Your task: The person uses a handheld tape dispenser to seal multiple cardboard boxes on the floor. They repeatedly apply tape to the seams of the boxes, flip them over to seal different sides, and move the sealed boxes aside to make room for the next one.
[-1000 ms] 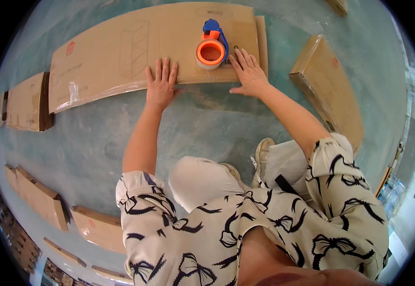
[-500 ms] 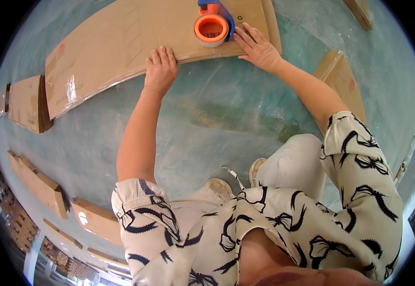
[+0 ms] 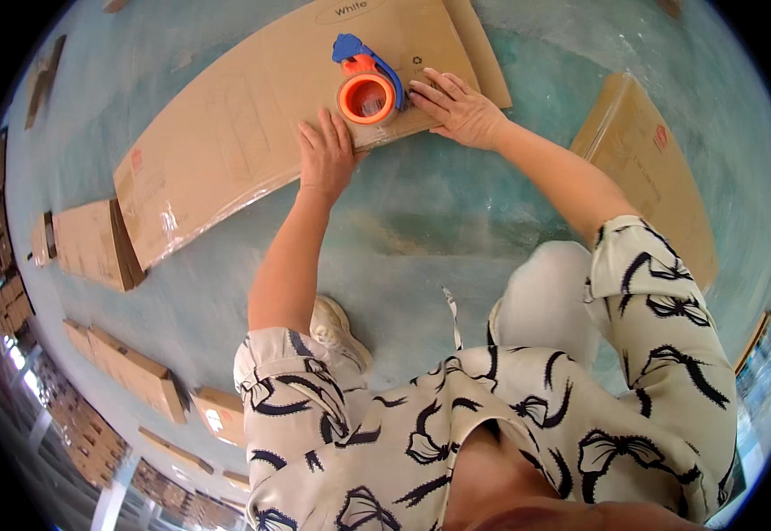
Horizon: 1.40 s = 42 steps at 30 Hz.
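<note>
A long, flat brown carton (image 3: 226, 133) lies on the floor in front of me, its near edge sealed with shiny clear tape. On top of it, close to that edge, rests a tape dispenser (image 3: 370, 97) with an orange hub and a blue handle. My left hand (image 3: 327, 157) lies over the near edge just left of the dispenser, fingers stretched out on the cardboard. To the right of the dispenser my right hand (image 3: 458, 108) lies with its fingers spread flat on the carton, fingertips close to the blue handle. Neither hand grips anything that I can see.
Another flat carton (image 3: 647, 159) lies on the green-grey floor (image 3: 439, 221) to the right. Further cartons lie to the left, including one beside the long carton's end (image 3: 93, 239) and another lower down (image 3: 133, 367). Stacked boxes (image 3: 80, 425) stand at the far lower left.
The whole view has shifted, with the carton's left end lower and farther right in it. My left hand is now closer to the tape dispenser. My right hand stays beside the dispenser.
</note>
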Tool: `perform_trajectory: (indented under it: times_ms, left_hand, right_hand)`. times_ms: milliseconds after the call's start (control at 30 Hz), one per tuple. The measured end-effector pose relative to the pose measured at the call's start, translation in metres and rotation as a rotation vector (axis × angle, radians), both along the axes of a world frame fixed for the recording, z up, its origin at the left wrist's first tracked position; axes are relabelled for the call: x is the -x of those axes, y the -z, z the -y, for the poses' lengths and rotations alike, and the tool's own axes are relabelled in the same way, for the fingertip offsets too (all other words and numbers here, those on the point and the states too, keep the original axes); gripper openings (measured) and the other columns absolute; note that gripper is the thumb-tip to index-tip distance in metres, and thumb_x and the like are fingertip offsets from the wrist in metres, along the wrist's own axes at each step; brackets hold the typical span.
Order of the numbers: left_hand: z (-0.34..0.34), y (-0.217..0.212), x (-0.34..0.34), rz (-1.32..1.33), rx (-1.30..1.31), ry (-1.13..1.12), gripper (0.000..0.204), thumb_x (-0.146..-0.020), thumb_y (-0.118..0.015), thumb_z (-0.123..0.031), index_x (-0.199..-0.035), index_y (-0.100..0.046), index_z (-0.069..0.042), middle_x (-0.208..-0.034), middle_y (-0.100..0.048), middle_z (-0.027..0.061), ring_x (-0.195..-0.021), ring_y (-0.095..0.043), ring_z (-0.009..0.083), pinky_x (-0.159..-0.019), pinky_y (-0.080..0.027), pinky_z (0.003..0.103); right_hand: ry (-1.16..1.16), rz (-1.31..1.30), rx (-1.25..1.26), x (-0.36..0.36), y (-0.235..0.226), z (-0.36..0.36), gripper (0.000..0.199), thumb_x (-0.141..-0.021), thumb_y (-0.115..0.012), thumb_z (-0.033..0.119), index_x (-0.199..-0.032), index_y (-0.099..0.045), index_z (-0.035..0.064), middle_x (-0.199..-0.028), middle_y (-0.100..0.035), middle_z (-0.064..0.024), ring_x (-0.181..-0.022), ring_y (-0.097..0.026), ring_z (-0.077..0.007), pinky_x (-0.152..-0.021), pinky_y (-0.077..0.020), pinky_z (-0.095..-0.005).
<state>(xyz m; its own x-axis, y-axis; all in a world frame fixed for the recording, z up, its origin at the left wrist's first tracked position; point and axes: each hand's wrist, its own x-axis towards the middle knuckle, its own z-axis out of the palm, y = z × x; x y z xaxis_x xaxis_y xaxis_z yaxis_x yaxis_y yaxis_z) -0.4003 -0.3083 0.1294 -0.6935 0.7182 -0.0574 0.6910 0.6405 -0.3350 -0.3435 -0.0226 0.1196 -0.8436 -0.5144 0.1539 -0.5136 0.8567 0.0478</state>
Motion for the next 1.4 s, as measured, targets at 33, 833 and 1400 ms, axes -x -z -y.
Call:
perform_trajectory:
  times_ms: [33, 833, 1400]
  left_hand:
    - [0.003, 0.005, -0.001, -0.004, -0.030, 0.020, 0.078, -0.087, -0.054, -0.055, -0.134, -0.040, 0.006, -0.138, -0.042, 0.0271, -0.123, -0.042, 0.0475, -0.096, -0.040, 0.056]
    - [0.026, 0.047, 0.019, -0.031, -0.749, 0.399, 0.040, -0.086, -0.063, -0.030, -0.118, -0.060, -0.007, -0.126, -0.057, 0.0103, -0.121, -0.049, 0.0329, -0.102, -0.035, 0.053]
    - [0.024, 0.043, 0.025, 0.075, -0.810, 0.452, 0.031, -0.079, -0.061, -0.018, -0.107, -0.066, -0.006, -0.117, -0.061, 0.0118, -0.112, -0.054, 0.0320, -0.097, -0.040, 0.053]
  right_hand:
    - [0.029, 0.065, 0.148, 0.002, -0.004, 0.002, 0.066, -0.080, -0.065, 0.045, -0.132, -0.048, 0.0088, -0.141, -0.041, -0.0078, -0.133, -0.033, -0.0290, -0.111, -0.0283, -0.0418]
    - [0.959, 0.417, 0.739, 0.020, -0.135, 0.149, 0.066, -0.068, -0.068, 0.051, -0.116, -0.063, 0.0050, -0.108, -0.065, -0.0163, -0.095, -0.064, -0.0277, -0.080, -0.0505, -0.0364]
    - [1.015, 0.498, 0.070, -0.069, -0.057, 0.179, 0.059, -0.068, -0.064, 0.046, -0.116, -0.061, 0.0125, -0.093, -0.062, -0.0237, -0.077, -0.064, -0.0370, -0.072, -0.0541, -0.0430]
